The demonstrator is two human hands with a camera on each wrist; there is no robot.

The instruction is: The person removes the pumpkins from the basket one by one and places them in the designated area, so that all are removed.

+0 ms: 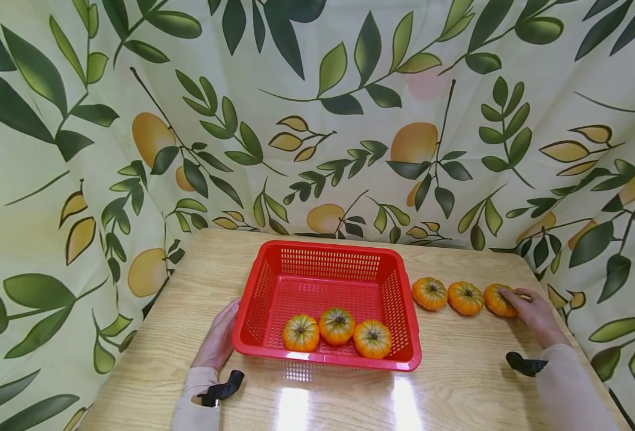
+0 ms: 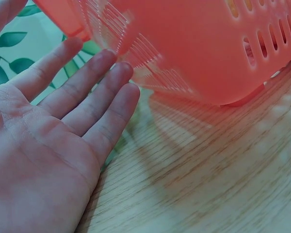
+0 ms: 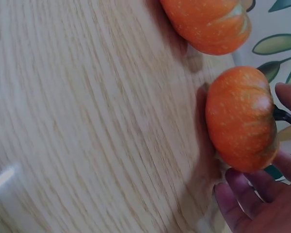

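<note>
A red plastic basket (image 1: 328,244) with slotted walls stands on the table, with three small orange pumpkins along its near side, one of them the middle pumpkin (image 1: 336,327). My left hand (image 1: 219,336) rests at the basket's left side; its fingers (image 2: 106,107) are straight and spread by the wall. Right of the basket, three more pumpkins lie in a row: a left one (image 1: 430,294), a middle one (image 1: 465,299) and a right one (image 1: 499,300). My right hand (image 1: 535,314) grips the right pumpkin between thumb and fingers, its dark stem (image 3: 285,117) near the thumb.
The wooden table (image 1: 457,383) carries everything. A leaf-and-fruit patterned cloth (image 1: 317,149) hangs behind the table and along both sides. Black wrist mounts (image 1: 222,388) sit on both sleeves.
</note>
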